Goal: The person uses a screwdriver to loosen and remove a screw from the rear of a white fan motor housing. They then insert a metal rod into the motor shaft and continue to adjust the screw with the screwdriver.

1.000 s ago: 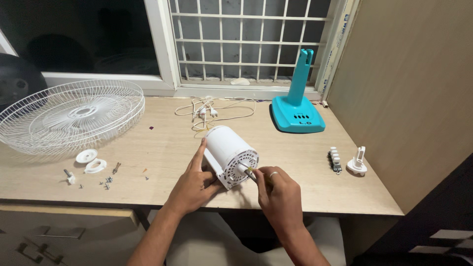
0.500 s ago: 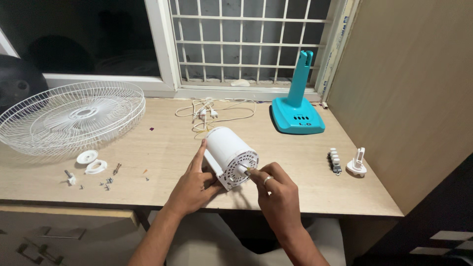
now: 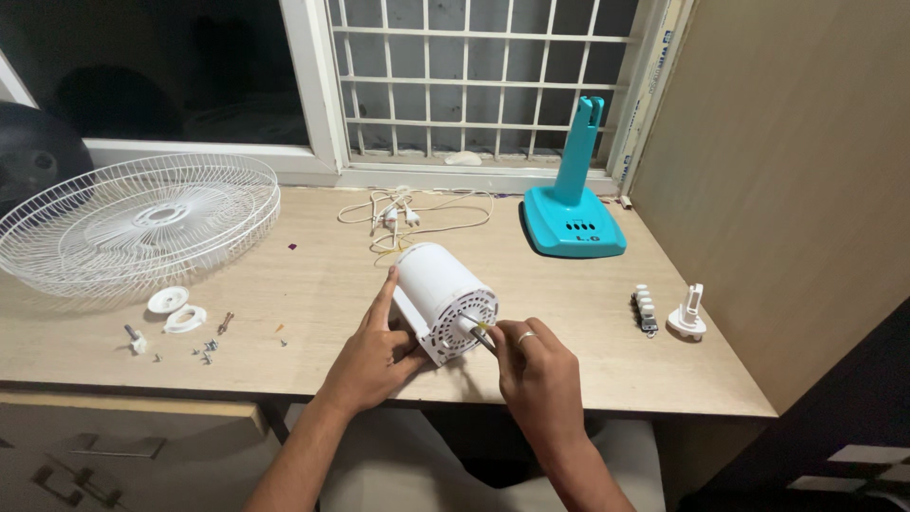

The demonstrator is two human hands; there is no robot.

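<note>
Left hand (image 3: 372,353) cupped, forefinger straight; right hand (image 3: 536,371) pinching.

No packages, labels, signs or screens showed anywhere on tabletop or around either hand.

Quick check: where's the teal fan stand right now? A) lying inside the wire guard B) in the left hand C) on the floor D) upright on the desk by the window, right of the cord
D: the teal fan stand stands upright on the desk under the window grille, right of the coiled cord, away from both hands.
</note>
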